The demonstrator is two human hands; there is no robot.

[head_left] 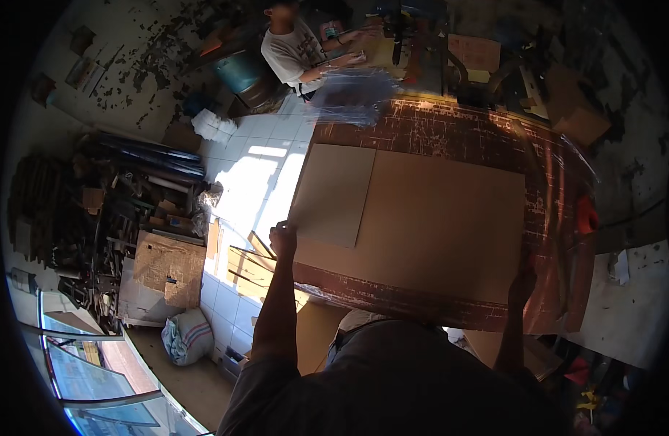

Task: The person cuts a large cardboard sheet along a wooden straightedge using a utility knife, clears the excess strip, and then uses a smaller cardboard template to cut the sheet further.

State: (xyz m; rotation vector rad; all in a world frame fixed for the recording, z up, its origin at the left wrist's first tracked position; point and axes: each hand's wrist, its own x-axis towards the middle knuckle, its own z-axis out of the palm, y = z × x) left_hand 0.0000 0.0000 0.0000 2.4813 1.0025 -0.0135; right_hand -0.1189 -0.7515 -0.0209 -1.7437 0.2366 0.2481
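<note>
A large brown cardboard sheet (443, 225) lies flat on a worn red-brown table (421, 131). On its left end rests a smaller, paler cardboard sheet (334, 192), set slightly askew. My left hand (282, 238) is closed at the near left corner of the smaller sheet, thumb on the edge; whether it also grips the large sheet underneath is not clear. At the near right corner of the large sheet is my right hand (522, 285). Deep shadow covers its fingers, so their hold on the edge cannot be made out.
Across the table, a person (298, 47) works beside a machine (398, 43), near a bundle of clear plastic (356, 94). Scrap wood and rolls (145, 156) pile up at the left. A white sack (187, 336) sits on the floor. Something red (586, 214) is at the table's right edge.
</note>
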